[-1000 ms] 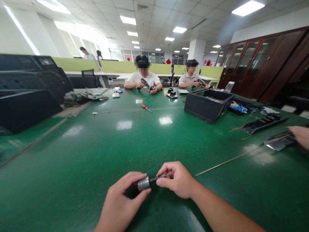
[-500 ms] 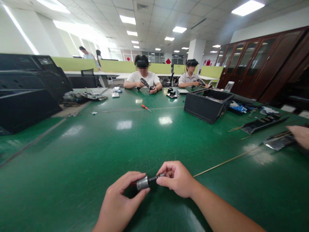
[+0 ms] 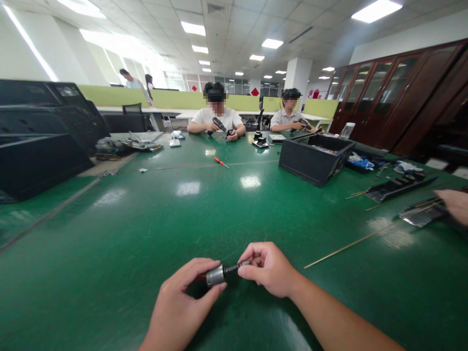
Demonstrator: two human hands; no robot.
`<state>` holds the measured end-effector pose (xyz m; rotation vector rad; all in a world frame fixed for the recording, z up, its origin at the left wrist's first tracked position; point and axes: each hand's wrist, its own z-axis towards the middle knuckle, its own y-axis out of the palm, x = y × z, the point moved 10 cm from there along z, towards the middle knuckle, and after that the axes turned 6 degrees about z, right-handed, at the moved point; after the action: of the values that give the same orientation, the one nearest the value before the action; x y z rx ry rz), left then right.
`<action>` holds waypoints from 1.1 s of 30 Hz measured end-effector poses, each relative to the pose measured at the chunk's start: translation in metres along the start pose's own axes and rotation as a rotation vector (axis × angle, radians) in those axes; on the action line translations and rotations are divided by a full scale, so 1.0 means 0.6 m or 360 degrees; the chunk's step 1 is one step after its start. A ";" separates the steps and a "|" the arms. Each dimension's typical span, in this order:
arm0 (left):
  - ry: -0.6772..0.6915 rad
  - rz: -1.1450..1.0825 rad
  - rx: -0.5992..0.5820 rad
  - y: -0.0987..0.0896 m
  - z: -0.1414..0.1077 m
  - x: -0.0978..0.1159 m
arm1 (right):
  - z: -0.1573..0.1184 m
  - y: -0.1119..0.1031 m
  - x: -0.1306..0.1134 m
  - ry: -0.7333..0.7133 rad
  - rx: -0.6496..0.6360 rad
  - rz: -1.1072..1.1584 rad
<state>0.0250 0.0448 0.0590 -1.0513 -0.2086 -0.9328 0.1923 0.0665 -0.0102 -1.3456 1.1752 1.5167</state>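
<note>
Low in the middle of the view, what looks like a small motor (image 3: 215, 276) is held between both hands, a silver metal cylinder with a dark shaft (image 3: 231, 269) sticking out toward the right. My left hand (image 3: 185, 297) closes on the cylinder, thumb below and fingers above; a reddish part behind the cylinder is mostly hidden by the palm. With thumb and fingertips my right hand (image 3: 268, 270) pinches the ridged far end of the shaft. Both hands are just above the green tabletop (image 3: 183, 224).
A thin brass rod (image 3: 340, 251) lies right of my right hand, near a co-worker's hand (image 3: 455, 204). Farther back are an orange screwdriver (image 3: 219, 161) and a black bin (image 3: 310, 163). Computer cases (image 3: 40, 146) stand left. Two people sit opposite with power drills (image 3: 218, 125).
The brass rod's near end has slid a little to the right, away from my right hand. Both my hands and the motor stay almost where they were.
</note>
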 end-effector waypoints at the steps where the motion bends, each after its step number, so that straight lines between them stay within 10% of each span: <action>1: 0.0002 0.0002 -0.0001 0.000 0.000 0.000 | 0.000 0.000 0.001 0.0001 0.0002 -0.0002; 33: -0.0011 0.0052 0.0015 -0.006 0.001 -0.011 | 0.003 -0.014 -0.005 -0.0044 0.0059 -0.0004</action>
<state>0.0186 0.0485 0.0582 -1.0465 -0.2009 -0.8980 0.2000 0.0708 -0.0083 -1.2975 1.1779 1.5001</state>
